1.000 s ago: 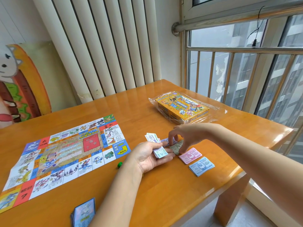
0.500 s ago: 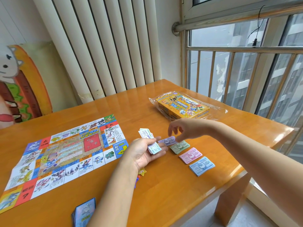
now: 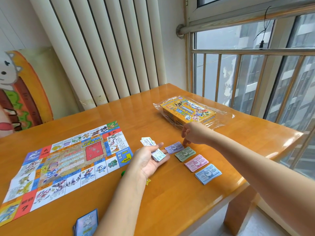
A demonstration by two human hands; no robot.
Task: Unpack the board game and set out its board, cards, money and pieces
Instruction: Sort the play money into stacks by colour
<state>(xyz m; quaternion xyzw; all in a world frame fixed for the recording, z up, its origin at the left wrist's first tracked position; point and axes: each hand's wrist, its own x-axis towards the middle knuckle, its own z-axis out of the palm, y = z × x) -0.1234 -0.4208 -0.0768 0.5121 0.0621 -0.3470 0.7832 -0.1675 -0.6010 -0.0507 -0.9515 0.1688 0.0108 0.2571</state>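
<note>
The paper game board [image 3: 68,160] lies unfolded on the left of the table. My left hand [image 3: 146,159] is palm up and holds a mixed stack of play money [image 3: 154,149] between thumb and fingers. Right of it, four sorted money piles lie in a diagonal row: purple [image 3: 174,147], green [image 3: 185,153], pink [image 3: 196,162] and blue [image 3: 208,173]. My right hand [image 3: 191,133] hangs over the purple pile's far end with fingertips pointing down, holding nothing. A card deck [image 3: 87,222] sits at the near edge. A green piece [image 3: 123,173] and a yellow star piece [image 3: 148,181] peek out beside my left wrist.
The yellow game box [image 3: 187,110] sits in its clear plastic wrapper at the far right of the wooden table [image 3: 170,201]. A radiator and wall stand behind; a barred window runs along the right. The table's right edge lies close to the blue pile.
My right hand left the green pile and moved up to the purple pile's far end. My left hand drew slightly left with the stack, uncovering the yellow star piece.
</note>
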